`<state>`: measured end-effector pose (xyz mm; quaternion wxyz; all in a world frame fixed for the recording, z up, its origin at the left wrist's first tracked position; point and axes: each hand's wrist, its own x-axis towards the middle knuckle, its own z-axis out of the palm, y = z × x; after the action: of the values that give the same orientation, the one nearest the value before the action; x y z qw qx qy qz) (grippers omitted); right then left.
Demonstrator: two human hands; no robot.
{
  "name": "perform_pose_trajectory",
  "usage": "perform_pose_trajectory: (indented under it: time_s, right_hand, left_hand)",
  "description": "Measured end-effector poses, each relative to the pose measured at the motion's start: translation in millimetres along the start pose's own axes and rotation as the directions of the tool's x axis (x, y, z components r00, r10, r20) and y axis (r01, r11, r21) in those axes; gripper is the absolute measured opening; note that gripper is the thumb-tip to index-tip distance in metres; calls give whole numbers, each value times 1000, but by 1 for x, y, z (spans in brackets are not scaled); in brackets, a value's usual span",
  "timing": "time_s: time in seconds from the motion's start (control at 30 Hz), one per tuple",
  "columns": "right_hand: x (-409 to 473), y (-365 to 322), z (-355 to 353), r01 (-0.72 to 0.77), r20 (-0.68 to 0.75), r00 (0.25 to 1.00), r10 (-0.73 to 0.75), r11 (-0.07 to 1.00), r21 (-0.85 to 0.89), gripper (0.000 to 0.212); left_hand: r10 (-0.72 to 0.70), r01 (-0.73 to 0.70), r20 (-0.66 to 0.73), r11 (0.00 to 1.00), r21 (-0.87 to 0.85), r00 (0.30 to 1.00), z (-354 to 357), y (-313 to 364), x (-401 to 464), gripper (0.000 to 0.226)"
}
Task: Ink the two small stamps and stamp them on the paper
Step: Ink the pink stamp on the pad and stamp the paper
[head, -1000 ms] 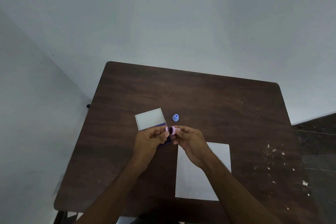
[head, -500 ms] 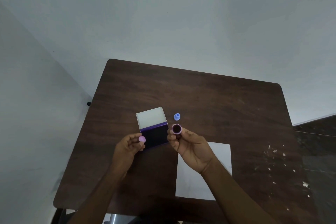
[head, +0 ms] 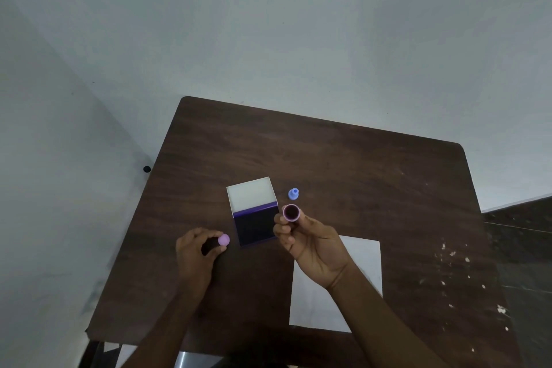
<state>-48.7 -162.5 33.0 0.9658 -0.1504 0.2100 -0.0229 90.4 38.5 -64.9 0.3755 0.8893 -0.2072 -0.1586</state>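
Now lower and further left, left hand [head: 195, 251] gripping cap [head: 223, 239]; right hand [head: 310, 240] gripping stamp [head: 291, 212]

Dark wooden table [head: 358, 164] — white flecks at right, pale grey wall [head: 268, 24]

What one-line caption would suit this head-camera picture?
Right hand holds an uncapped pink stamp beside the open ink pad; left hand holds its cap.

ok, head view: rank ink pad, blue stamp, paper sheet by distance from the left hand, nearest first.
From the left hand:
1. ink pad, open, just to its right.
2. paper sheet, further right, partly under the right forearm.
3. blue stamp, beyond the pad's far right corner.
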Motion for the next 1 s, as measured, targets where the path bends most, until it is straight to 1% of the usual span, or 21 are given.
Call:
perform_pose_trajectory:
  time_s: [0.07,0.13,0.17,0.2,0.23,0.27,0.3,0.33,0.37,0.43,0.47,0.5,0.57,0.63,0.7,0.8,0.87,0.93,1.0]
  right_hand:
    - [1,1,-4,1,-15,1000,-1,1000,-4,29]
    - [3,2,-11,8,-72,997,-12,999,-49,31]
    - [6,3,-14,17,-130,991,-32,993,-120,33]
    - [8,3,-17,23,-212,975,-74,971,-237,36]
    - [11,3,-20,12,-303,943,-138,924,-383,38]
    - [14,4,-23,-17,-381,898,-222,846,-532,38]
    - [17,6,-25,-58,-429,847,-314,747,-662,36]
    - [22,9,-27,-103,-442,805,-395,641,-761,34]
    - [27,12,-29,-145,-433,775,-460,537,-831,31]
    - [39,21,-32,-239,-372,743,-557,298,-924,23]
    - [45,26,-31,-276,-328,740,-587,179,-944,22]
    - [51,30,-30,-291,-283,748,-600,86,-953,21]
    - [60,38,-26,-300,-224,788,-573,-40,-953,20]
    - [70,44,-22,-347,-232,831,-505,-147,-926,24]
    - [81,48,-18,-409,-292,850,-438,-202,-890,30]
    - [99,55,-15,-491,-406,850,-336,-223,-842,40]
    - [108,60,-15,-539,-475,840,-263,-300,-787,45]
    - [114,65,-18,-558,-508,830,-231,-362,-747,47]
    - [118,69,-21,-561,-512,827,-231,-379,-736,45]
  left_hand:
    - [-14,15,-13,1000,19,1000,2,-3,-2,21]
    - [-36,37,-19,999,30,999,4,-6,-4,27]
    - [-45,46,-10,998,35,999,4,-6,-4,32]
    - [-49,49,11,998,42,999,4,-7,-3,39]
    - [-42,40,35,998,55,999,4,-6,-1,45]
    - [-18,14,62,997,74,998,4,-5,1,52]
    - [17,-26,93,994,102,995,4,-2,4,59]
    - [53,-71,130,987,144,990,5,2,7,68]
    - [83,-118,173,972,203,981,7,7,10,77]
    - [121,-193,230,925,326,966,12,19,16,90]
    - [132,-216,239,904,370,962,15,25,19,95]
    - [135,-228,244,885,406,960,17,29,22,98]
    - [119,-230,259,859,457,958,20,33,27,102]
    - [95,-220,270,848,482,958,22,33,31,100]
    - [86,-214,271,847,486,959,23,31,32,94]
    - [92,-200,251,871,449,964,22,29,31,89]
    - [106,-201,235,881,428,966,21,29,32,85]
    - [117,-206,226,882,425,967,22,29,31,82]
    - [114,-201,223,886,418,968,22,30,31,79]
